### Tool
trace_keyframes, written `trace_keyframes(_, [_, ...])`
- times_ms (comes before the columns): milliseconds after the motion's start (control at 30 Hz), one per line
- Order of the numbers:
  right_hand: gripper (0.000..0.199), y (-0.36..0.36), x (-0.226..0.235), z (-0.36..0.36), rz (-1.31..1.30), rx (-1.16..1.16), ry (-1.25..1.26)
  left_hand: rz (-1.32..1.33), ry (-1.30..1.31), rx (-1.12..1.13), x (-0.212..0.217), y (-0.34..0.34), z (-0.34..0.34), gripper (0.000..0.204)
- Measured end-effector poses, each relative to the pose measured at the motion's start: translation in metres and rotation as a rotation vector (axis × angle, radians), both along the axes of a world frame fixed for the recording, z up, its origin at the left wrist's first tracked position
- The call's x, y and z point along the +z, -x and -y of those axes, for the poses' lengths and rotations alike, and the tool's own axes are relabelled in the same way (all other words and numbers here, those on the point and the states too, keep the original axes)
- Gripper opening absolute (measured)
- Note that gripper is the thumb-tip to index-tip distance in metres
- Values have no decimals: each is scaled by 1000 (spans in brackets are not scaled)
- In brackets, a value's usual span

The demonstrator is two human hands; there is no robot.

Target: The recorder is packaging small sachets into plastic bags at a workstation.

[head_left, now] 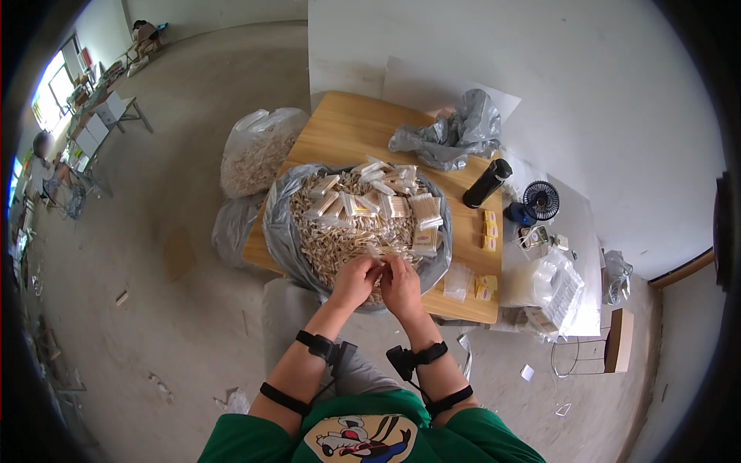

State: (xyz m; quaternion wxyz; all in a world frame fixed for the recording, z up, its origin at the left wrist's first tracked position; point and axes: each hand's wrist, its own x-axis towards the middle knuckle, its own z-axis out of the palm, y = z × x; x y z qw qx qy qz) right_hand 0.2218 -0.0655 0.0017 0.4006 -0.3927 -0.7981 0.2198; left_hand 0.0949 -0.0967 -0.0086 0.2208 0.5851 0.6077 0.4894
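Observation:
My left hand (pixel 355 282) and my right hand (pixel 401 288) meet over the near side of a big grey plastic bag (pixel 279 224), fingertips almost touching. Both are closed in a pinch on what looks like a small clear plastic bag (pixel 373 251); my fingers hide most of it. Loose cotton swabs (pixel 328 243) with pale tips fill the grey bag. On top of them, toward the far and right side, lie several filled packs of cotton swabs (pixel 395 207) in clear wrapping.
The bag rests on a wooden table (pixel 340 123). To the right are flat clear bags (pixel 458 281), yellow cards (pixel 485 287), a black bottle (pixel 488 184) and a small fan (pixel 540 201). Crumpled grey plastic (pixel 455 135) lies at the back. Another swab-filled sack (pixel 258 158) stands left; a person (pixel 54 174) sits far left.

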Motion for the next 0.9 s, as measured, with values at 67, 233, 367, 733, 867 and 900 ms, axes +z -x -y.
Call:
trace_keyframes(67, [24, -2, 0, -3, 15, 21, -7, -59, -86, -50, 4, 2, 0, 9])
trace_keyframes(233, [25, -4, 2, -7, -12, -111, -11, -189, -53, -35, 9, 8, 2, 8])
trace_keyframes(367, [20, 4, -2, -3, -105, -9, 86, -235, -104, -53, 17, 3, 1, 9])
trace_keyframes(733, [26, -7, -30, -14, -990, -78, 794, -100, -109, 274, 3, 11, 0, 27])
trace_keyframes(867, [32, -13, -36, -16, -958, -41, 964, 787, 205, 17, -9, 16, -5, 31])
trace_keyframes(900, [32, -15, -37, -20, -959, -41, 963, 805, 132, 26, -8, 14, -8, 27])
